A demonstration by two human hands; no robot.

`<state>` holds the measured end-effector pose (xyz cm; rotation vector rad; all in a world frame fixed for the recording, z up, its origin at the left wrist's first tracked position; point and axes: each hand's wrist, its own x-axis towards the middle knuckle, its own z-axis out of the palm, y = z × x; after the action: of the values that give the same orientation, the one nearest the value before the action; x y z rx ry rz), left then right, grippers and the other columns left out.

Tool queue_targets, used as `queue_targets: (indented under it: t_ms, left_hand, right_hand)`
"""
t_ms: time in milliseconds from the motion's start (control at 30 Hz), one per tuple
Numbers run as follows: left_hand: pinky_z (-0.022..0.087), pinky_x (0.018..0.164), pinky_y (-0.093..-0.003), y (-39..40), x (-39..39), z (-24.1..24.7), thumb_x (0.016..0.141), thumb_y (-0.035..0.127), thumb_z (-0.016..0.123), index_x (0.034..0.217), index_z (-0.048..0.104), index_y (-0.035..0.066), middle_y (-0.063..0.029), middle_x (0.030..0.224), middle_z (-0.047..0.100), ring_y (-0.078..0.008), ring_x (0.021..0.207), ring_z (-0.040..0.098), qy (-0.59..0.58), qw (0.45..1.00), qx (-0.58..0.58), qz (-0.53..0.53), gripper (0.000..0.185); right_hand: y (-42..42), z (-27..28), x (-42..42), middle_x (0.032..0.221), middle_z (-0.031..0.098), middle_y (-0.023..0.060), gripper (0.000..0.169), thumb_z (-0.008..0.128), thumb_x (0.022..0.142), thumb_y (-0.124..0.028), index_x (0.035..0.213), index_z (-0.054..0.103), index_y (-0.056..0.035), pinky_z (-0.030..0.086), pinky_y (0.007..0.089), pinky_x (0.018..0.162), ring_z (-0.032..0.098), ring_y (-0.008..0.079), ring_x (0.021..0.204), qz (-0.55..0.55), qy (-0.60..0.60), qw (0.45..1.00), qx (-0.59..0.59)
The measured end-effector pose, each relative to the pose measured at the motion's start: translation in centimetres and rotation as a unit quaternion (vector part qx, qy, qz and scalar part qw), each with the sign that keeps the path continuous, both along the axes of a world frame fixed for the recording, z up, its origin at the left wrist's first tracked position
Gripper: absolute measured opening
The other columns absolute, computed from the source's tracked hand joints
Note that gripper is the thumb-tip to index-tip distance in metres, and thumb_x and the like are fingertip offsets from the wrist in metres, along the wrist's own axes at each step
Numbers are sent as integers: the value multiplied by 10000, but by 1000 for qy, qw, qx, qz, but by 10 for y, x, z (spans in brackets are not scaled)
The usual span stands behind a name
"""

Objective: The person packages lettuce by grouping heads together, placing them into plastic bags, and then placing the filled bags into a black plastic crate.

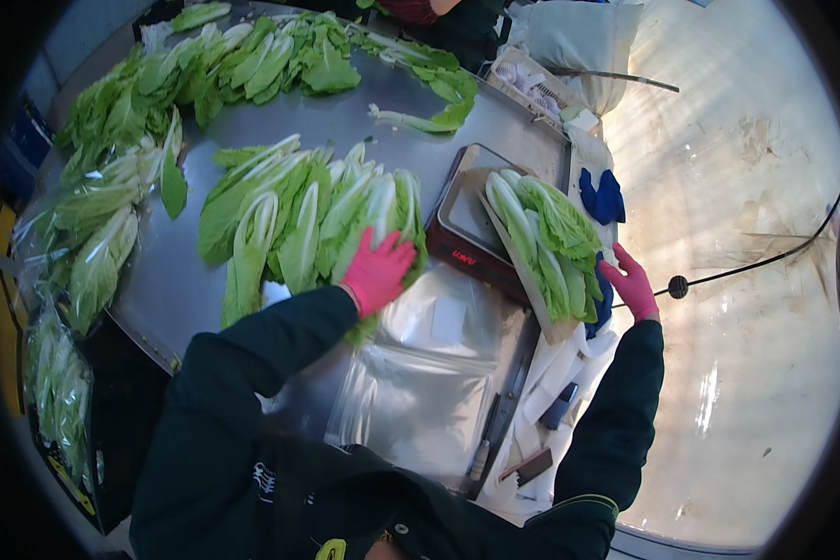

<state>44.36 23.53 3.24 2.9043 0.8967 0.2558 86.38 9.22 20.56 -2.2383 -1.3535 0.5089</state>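
Observation:
My left hand (380, 271), in a pink glove, rests with spread fingers on the right end of a heap of leafy green lettuce (306, 210) on the metal table. To the right, a board (507, 241) lies across a digital scale (458, 250) with a lit red display. Several long lettuce heads (549, 238) lie on that board. Beside their right edge my right hand (631, 281), gloved in pink too, is held with fingers apart and nothing in it. A stack of clear plastic bags (420, 399) lies on the table before me.
More lettuce (238, 63) lines the table's far and left edges, some in clear film. A black crate (122, 413) with bagged lettuce (59, 392) stands at lower left. A plastic basket (532, 82), blue cloths (602, 196) and a knife (483, 448) lie along the right side. Another person (420, 10) is at the far edge.

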Motion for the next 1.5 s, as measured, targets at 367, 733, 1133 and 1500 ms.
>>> queue_targets:
  t_ms: [367, 733, 1133, 1500]
  left_hand:
    - [170, 1062, -607, 5, -44, 1, 815, 293, 572, 1288, 478, 78, -68, 1358, 443, -297, 1332, 306, -51, 998, -35, 3, 529]
    - [376, 984, -425, -46, 37, 17, 894, 469, 546, 1313, 417, 43, -78, 1265, 515, -235, 1230, 438, -383, 620, -682, 68, 611]
    - [360, 1017, -403, -37, 39, -1, 873, 463, 558, 1325, 446, 80, -98, 1267, 532, -248, 1166, 492, -370, 226, -900, -39, 602]
    - [234, 1101, -431, -35, 47, -16, 833, 725, 361, 1431, 306, 147, -71, 1459, 345, -264, 1315, 328, -341, 146, -921, -121, 834]
  right_hand:
    - [-100, -101, -3, 941, 623, 87, 563, 590, 849, -529, 1117, 554, -36, 526, 369, 676, 613, 199, 820, -285, 335, 898, 33]
    - [-90, -161, -180, 1207, 585, 78, 428, 519, 898, -86, 1322, 472, -47, 529, 248, 620, 628, 146, 933, -190, 444, 825, 293]
    - [-160, -139, -278, 916, 676, 72, 289, 587, 875, -73, 1152, 609, 6, 492, 272, 727, 626, 136, 794, -91, 296, 945, 107]
    - [-25, -106, -76, 1039, 638, 74, 419, 538, 936, -353, 1143, 603, 6, 450, 279, 788, 581, 146, 880, -199, 183, 930, 249]
